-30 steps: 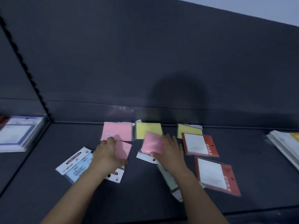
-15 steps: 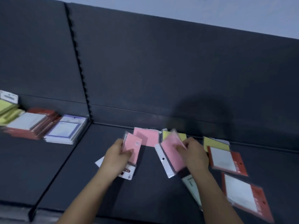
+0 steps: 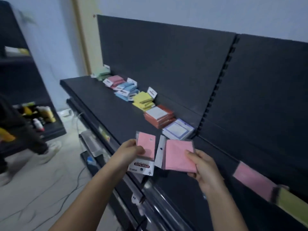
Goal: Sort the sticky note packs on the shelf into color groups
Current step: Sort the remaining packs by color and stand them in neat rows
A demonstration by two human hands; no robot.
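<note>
My left hand (image 3: 128, 152) grips a small pink sticky note pack (image 3: 146, 145) with a white "STICKY NOTE" header at its bottom. My right hand (image 3: 202, 165) holds a larger pink pack (image 3: 178, 154) by its right edge, its white header to the left. Both packs are lifted above the front of the dark shelf (image 3: 106, 104). Sorted piles lie along the shelf's back: green (image 3: 101, 75), pink (image 3: 115, 80), blue (image 3: 127, 90), yellow (image 3: 143, 100), red-framed (image 3: 159, 115) and purple-framed (image 3: 178, 130). Another pink pack (image 3: 251, 180) and a yellow pack (image 3: 291, 202) lie blurred at the right.
A notched upright (image 3: 216, 90) divides the shelf's back panel. Lower shelf rails (image 3: 150, 190) jut out below my hands. A person's leg and shoe (image 3: 41, 147) stand on the floor at left, beside another dark rack (image 3: 41, 117) with bottles. Cables cross the floor.
Both hands lifted their pink packs off the shelf and carried them left. My view swung left, bringing the sorted piles on the left shelf section into sight.
</note>
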